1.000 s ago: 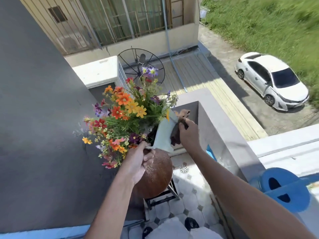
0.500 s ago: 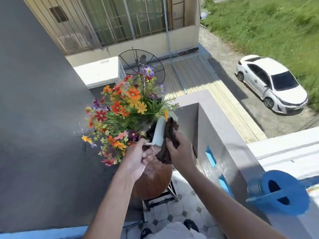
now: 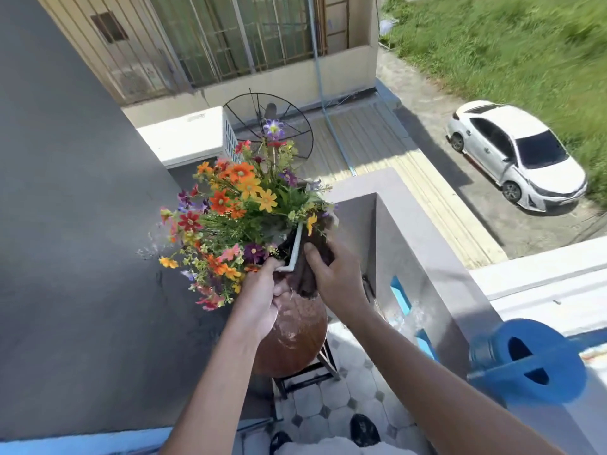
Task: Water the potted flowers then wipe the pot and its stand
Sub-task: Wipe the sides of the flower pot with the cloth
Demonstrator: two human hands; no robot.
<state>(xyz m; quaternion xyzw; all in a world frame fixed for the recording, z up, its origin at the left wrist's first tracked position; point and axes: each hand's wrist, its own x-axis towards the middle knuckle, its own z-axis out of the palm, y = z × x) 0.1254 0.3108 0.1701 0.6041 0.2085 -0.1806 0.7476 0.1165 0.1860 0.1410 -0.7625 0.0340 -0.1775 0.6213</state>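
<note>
A bunch of orange, red, yellow and purple flowers (image 3: 239,205) fills a pale square pot (image 3: 295,249) held above a round brown stand (image 3: 295,336) with black metal legs. My left hand (image 3: 259,300) grips the pot's near corner. My right hand (image 3: 335,274) presses a dark brown cloth (image 3: 307,277) against the pot's right side. Most of the pot is hidden by the flowers, the cloth and my hands.
A grey balcony wall (image 3: 420,244) runs along the right, with a blue watering can (image 3: 528,362) on its ledge. A dark wall (image 3: 72,257) rises on the left. Tiled floor (image 3: 341,402) and my shoes lie below. Beyond are a satellite dish (image 3: 269,123) and a white car (image 3: 515,156).
The pot has turned from face-on to edge-on. My right hand with the cloth has slid down from the pot's top edge to its right side.
</note>
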